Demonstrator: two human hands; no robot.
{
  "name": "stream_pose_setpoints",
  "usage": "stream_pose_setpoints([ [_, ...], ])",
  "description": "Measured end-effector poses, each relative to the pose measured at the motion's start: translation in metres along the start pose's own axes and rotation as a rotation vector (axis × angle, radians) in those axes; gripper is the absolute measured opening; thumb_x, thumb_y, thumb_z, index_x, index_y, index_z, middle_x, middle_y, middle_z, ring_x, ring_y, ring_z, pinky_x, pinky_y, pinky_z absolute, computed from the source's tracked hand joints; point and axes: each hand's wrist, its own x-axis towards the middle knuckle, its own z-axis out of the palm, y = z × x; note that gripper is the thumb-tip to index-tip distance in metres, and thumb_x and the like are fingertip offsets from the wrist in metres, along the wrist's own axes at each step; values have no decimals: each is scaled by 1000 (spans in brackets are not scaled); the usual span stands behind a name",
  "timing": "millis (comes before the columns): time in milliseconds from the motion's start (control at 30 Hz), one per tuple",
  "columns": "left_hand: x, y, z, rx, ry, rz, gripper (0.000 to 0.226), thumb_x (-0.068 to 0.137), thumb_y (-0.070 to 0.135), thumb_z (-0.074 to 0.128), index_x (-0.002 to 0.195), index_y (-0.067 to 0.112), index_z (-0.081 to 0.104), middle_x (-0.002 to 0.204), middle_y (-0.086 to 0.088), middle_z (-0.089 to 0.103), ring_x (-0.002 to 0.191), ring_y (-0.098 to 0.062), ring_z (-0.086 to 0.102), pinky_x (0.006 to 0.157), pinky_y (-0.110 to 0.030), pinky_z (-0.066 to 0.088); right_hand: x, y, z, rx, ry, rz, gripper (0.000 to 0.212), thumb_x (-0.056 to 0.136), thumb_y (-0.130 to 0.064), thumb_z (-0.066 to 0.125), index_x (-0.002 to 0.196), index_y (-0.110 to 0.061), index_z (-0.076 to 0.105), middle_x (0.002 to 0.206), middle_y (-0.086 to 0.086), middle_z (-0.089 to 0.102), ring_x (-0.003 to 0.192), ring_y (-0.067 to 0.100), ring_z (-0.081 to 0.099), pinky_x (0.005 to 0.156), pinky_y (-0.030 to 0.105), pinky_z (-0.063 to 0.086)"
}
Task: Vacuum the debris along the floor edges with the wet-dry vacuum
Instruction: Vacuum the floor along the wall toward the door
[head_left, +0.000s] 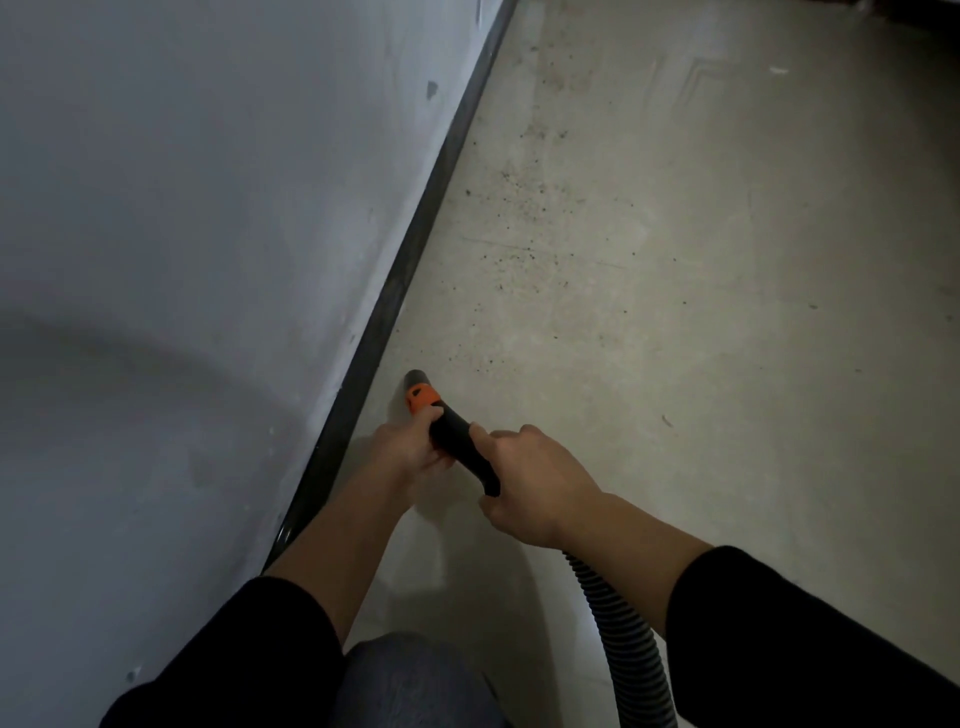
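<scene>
Grey plaster wall (182, 249) fills my left side, and a dark baseboard strip (415, 244) runs along its foot from about 7 o'clock up to 12 o'clock. Just right of that strip I see the left hand (410, 448), its fingers curled round the black vacuum nozzle (460, 441) right behind the orange collar (422, 397). The nozzle's mouth points toward 11 o'clock, low over the concrete floor (753, 389) and near the strip; I cannot tell whether it touches the floor. At 4 o'clock from the collar the right hand (535, 488) grips the rear of the same nozzle, and the ribbed hose (623, 623) drops from under it toward 5 o'clock. Dark specks of debris (514, 262) lie scattered at 1 o'clock from the nozzle.
</scene>
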Motion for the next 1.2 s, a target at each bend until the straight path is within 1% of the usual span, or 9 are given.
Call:
stream_pose_setpoints([
  [100,4,2,-9,-13,7,-3,45,99,19,57,135,-7,50,127,-26,60,100,-30,64,81,-33,52,6,-8,2,5,5,-12,49,82,-17,59,128,-14,41,97,7,58,79,22,40,61,30,33],
  [200,9,5,-16,-24,15,-12,45,99,20,56,133,-8,50,126,-27,61,102,-32,65,86,-36,53,13,-15,2,7,4,-14,50,83,-17,59,129,-14,41,97,7,58,80,22,40,61,31,34],
  [300,15,8,-18,-28,31,-22,46,99,21,55,135,-6,48,128,-27,59,113,-36,62,92,-40,52,19,-19,3,9,6,-12,50,83,-16,59,129,-14,41,97,8,59,80,22,40,62,31,34],
  [400,24,9,-18,-40,53,-10,49,98,23,57,137,-6,48,126,-26,60,111,-37,63,84,-39,53,24,-21,4,14,19,-2,50,82,-16,59,129,-13,41,97,8,58,81,23,42,61,31,34],
  [533,37,10,-21,-45,85,19,55,92,28,66,133,-5,51,120,-26,63,103,-38,66,87,-44,57,30,-25,4,12,36,11,48,83,-16,58,128,-13,41,99,8,57,89,27,48,64,34,39],
  [667,39,14,-22,-78,81,44,53,93,27,66,131,-7,52,119,-26,64,103,-38,66,85,-44,57,33,-29,4,21,43,39,52,83,-15,58,132,-13,38,101,9,56,92,27,49,69,36,44],
  [800,33,15,-21,-89,33,30,52,94,24,64,136,-4,49,122,-25,63,104,-35,66,70,-36,58,29,-30,4,-18,60,48,59,85,-17,58,139,-13,32,106,9,56,96,28,48,73,36,45],
  [1033,26,9,-8,-43,-46,4,51,96,24,61,136,-6,49,127,-25,61,107,-33,64,81,-35,55,14,-21,-3,-46,63,100,55,86,-17,56,136,-12,35,104,9,56,97,27,47,68,34,38],
  [1200,21,4,9,-6,-103,-1,48,97,22,59,135,-6,50,125,-24,62,103,-30,66,78,-33,55,0,-13,-7,-68,51,146,52,86,-18,55,134,-11,37,105,9,56,98,28,47,68,34,37],
])
